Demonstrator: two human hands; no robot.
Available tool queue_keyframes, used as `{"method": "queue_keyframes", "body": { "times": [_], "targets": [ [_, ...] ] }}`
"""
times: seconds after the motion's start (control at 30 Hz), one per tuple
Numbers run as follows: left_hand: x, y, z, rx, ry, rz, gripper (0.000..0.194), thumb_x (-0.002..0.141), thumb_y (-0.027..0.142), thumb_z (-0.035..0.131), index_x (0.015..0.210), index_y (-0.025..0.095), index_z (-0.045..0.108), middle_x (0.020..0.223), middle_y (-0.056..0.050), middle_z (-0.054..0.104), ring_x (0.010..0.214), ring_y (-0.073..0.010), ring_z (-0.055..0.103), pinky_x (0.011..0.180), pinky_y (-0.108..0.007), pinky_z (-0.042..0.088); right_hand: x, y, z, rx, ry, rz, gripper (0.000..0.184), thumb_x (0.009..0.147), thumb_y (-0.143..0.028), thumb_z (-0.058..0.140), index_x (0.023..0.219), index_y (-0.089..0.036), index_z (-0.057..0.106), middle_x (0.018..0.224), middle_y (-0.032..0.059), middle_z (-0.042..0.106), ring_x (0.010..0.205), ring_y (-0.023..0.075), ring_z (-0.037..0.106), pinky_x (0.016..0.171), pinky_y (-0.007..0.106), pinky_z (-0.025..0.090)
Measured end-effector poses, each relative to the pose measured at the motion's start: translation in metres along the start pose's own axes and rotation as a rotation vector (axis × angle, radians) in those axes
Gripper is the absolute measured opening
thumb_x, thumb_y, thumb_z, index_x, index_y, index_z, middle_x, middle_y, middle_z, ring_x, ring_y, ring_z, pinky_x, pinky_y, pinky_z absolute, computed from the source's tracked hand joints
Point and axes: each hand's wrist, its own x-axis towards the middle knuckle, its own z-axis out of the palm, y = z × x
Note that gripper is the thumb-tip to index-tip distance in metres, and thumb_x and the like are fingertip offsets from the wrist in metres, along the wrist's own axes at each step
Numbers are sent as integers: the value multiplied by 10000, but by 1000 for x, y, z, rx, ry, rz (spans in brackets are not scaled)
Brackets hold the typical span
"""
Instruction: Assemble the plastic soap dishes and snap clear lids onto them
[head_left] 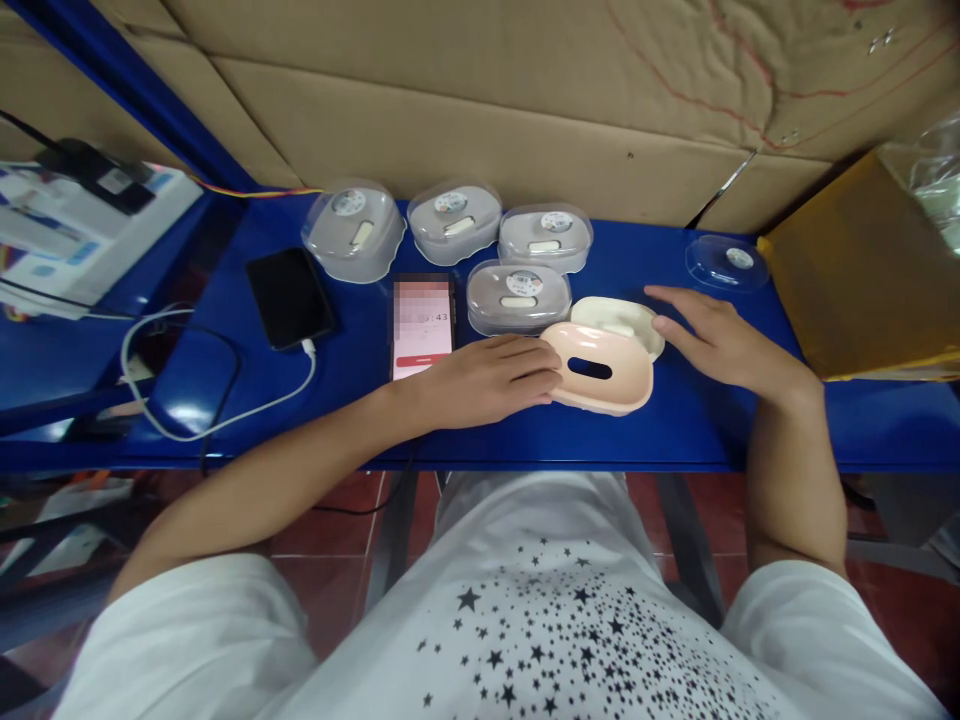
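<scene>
Head view: the left hand [521,376] had its fingers over the left rim of the peach dish [598,345], thumb hidden, grip impossible to tell. The right hand [707,334], spread wide, neared the partly covered cream dish [611,313].

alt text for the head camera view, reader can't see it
A person's left hand touches the left rim of a peach oval dish, with the right hand at the cream piece behind it. Four clear-covered containers stand nearby on a blue table.
</scene>
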Motion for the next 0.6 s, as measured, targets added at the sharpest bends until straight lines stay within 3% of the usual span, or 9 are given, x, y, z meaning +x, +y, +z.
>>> {"method": "queue_keyframes", "body": {
  "times": [0.07,0.17,0.23,0.37,0.47,0.6],
  "targets": [
    [1,-2,2,58,40,16,155,1127,226,600,1190,216,741,1254,-91,798,1264,-241,736,1110,-420,629,-3,-14,-6,108,31,-108,643,1108,-666,406,1677,-372,455,1695,67,536,1569,381,496,1304,665,387],
    [4,-4,5,168,125,53,156,1139,266,594,1183,177,715,1197,-97,803,1183,-231,765,1073,-401,646,-4,-41,-7,245,-80,-360,811,1010,-722,622,1715,-405,378,1767,44,434,1626,389,408,1319,643,381],
    [6,-6,7,201,159,63,169,1144,291,589,1193,171,696,1179,-96,800,1151,-227,772,1046,-391,655,-4,-56,-1,227,-116,-433,838,966,-662,742,1696,-418,410,1778,42,416,1635,392,391,1323,646,366],
    [7,-8,5,211,157,38,196,1144,296,586,1283,178,659,1268,-102,773,1188,-238,760,1051,-396,652,-1,-63,8,191,-29,-441,551,1035,-475,718,1567,-422,587,1680,29,554,1593,354,468,1315,619,377],
    [4,-9,1,218,145,20,287,1136,277,589,1409,191,613,1413,-124,714,1279,-265,723,1084,-422,634,1,-46,7,158,6,-392,504,1023,-455,729,1518,-422,639,1625,22,611,1568,370,496,1308,643,370],
    [0,-11,-3,217,103,29,349,1122,260,605,1460,171,598,1410,-145,711,1255,-281,719,1071,-436,623,4,-22,2,56,21,-286,515,1015,-424,708,1526,-414,644,1601,32,635,1548,405,511,1270,694,371]
  ]
}}
